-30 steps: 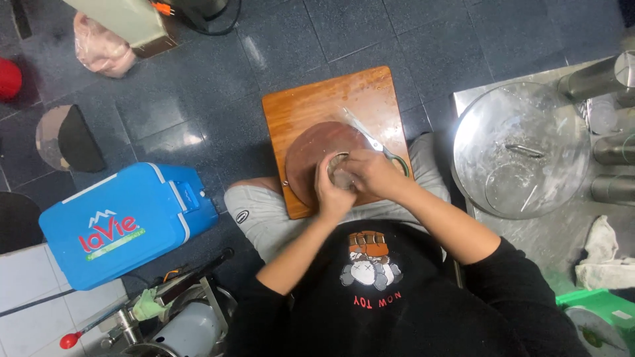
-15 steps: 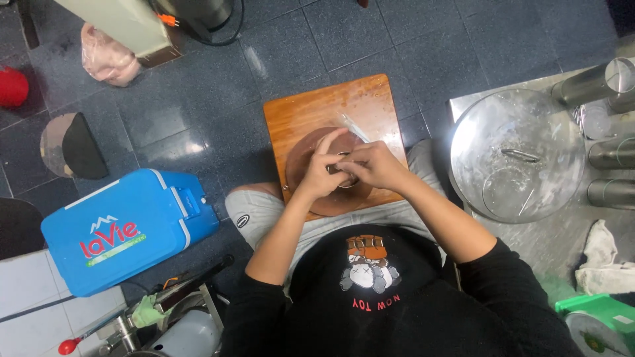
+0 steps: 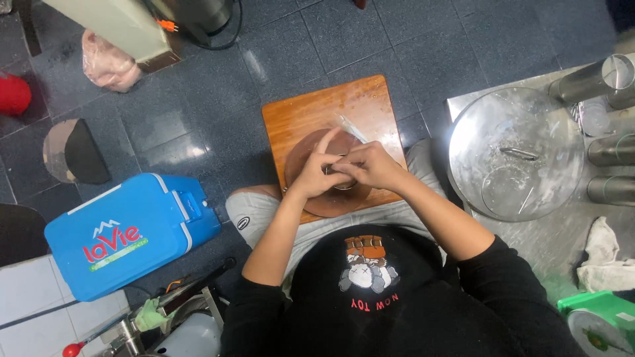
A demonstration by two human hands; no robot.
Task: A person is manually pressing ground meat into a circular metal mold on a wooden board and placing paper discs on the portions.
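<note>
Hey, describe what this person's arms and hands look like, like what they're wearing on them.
Both hands, left hand and right hand, are bare: no gloves, and no rings or watch that I can make out. Black sleeves are pushed up near the elbows, leaving the forearms uncovered.

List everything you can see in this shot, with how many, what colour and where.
Cutting board: one, orange-brown wood, on the lap.
Round disc: one, reddish brown, on the board under the hands.
Small object: one, hidden between the hands.
Cooler box: one, blue, on the floor, picture left.
Lidded metal bowl: one, silver, on the metal counter, picture right.
Metal cups: several, silver, far right edge.
Cloth: one, white, on the counter.
Scale: one, green, bottom right corner.
Left hand, right hand: together over the disc.
</note>
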